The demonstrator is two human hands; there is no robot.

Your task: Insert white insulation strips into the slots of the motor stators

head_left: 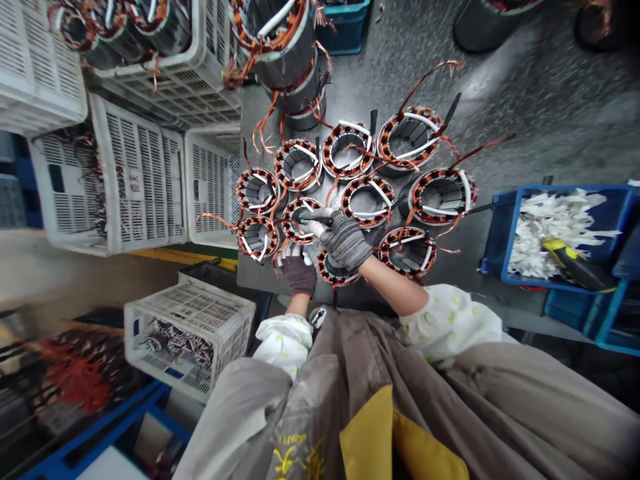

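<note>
Several motor stators with orange copper windings and white sleeves stand upright on the grey table. My right hand [345, 240], in a grey glove with pale fingertips, reaches over one small stator [289, 230]. Its fingers are closed round a slim dark tool [324, 220] with a green spot, whose tip is over the stator's ring; the exact kind is unclear. Below, my left hand [299, 272], in a dark purple glove, grips the near side of the same stator with curled, pale fingertips. Another stator [327, 270] lies partly hidden under my right hand.
Taller stators [285, 63] are stacked at the back. White plastic crates [143, 177] fill the left, and another crate [200, 307] stands lower left. At right, a blue bin [500, 233] holds white strips and a yellow-black tool [570, 260]. Copper leads stick out between the stators.
</note>
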